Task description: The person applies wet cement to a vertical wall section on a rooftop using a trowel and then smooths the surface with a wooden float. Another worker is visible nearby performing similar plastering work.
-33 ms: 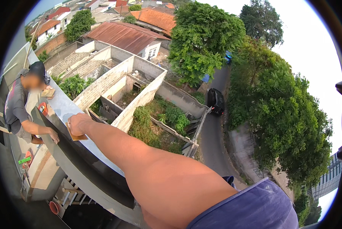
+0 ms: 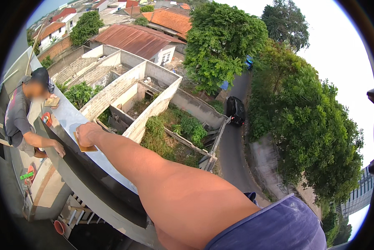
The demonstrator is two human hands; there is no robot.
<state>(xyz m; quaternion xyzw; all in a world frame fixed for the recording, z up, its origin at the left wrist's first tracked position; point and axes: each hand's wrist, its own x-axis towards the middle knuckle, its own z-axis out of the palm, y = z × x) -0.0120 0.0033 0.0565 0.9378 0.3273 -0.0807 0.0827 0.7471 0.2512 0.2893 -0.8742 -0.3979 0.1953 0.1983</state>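
My right hand (image 2: 86,134) grips a flat tan float (image 2: 88,148) on a pale grey ledge (image 2: 116,168), with my arm stretched across from the lower right. My left hand is out of sight. Along the dark channel (image 2: 95,166) beside the ledge, a co-worker (image 2: 20,112) in a grey shirt and dark cap crouches at the left, one hand holding a tan block (image 2: 52,103), the other resting near the curved grey edge (image 2: 61,160). An orange object (image 2: 47,119) sits near the co-worker.
Below the ledge are roofless block walls (image 2: 149,116), rusty roofing (image 2: 137,41), trees (image 2: 308,125) and a road (image 2: 232,154) with a black car (image 2: 235,111). At the lower left are a green-and-red tool (image 2: 27,175), a railing (image 2: 82,214) and a red bucket (image 2: 59,227).
My right hand and the float have shifted very slightly to the right and up along the ledge. Everything else looks almost the same.
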